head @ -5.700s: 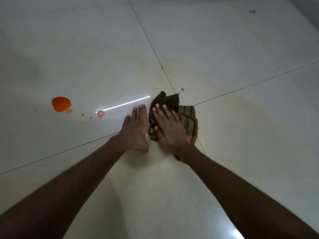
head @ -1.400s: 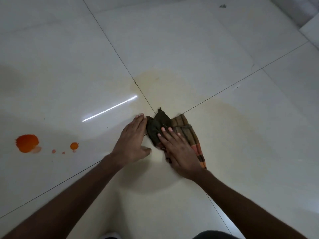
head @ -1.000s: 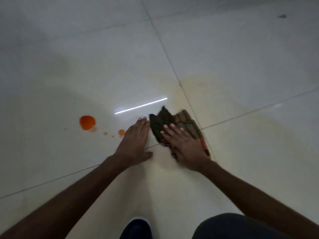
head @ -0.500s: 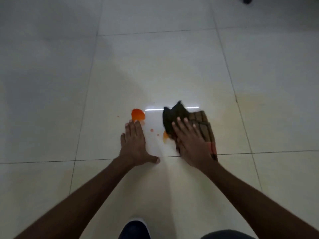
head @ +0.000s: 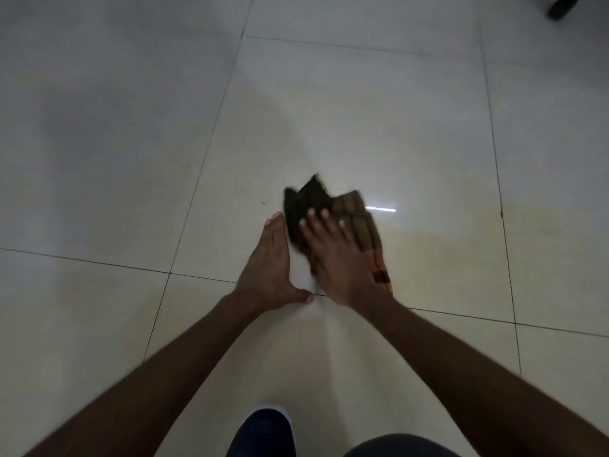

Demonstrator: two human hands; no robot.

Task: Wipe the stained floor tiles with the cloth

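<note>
A dark, brown-striped cloth (head: pixel 354 209) lies bunched on the pale floor tile (head: pixel 329 133). My right hand (head: pixel 336 258) presses flat on the cloth, fingers spread over its near half. My left hand (head: pixel 270 268) rests flat on the tile just left of the cloth, fingers together, thumb stretched toward the right wrist. No orange stain shows; the spot where it lay is under the cloth or my hands. A faint yellowish smear (head: pixel 540 225) tints the tiles to the right.
Dark grout lines (head: pixel 197 179) cross the floor around the hands. A dark shoe (head: pixel 263 430) and a knee (head: pixel 395 446) sit at the bottom edge. A dark object (head: pixel 565 6) pokes in at the top right corner. A light reflection (head: pixel 382 209) glints beside the cloth.
The right hand has slid the cloth leftward over the orange spots, which are no longer visible. The left hand stays flat beside it. The view has shifted left.
</note>
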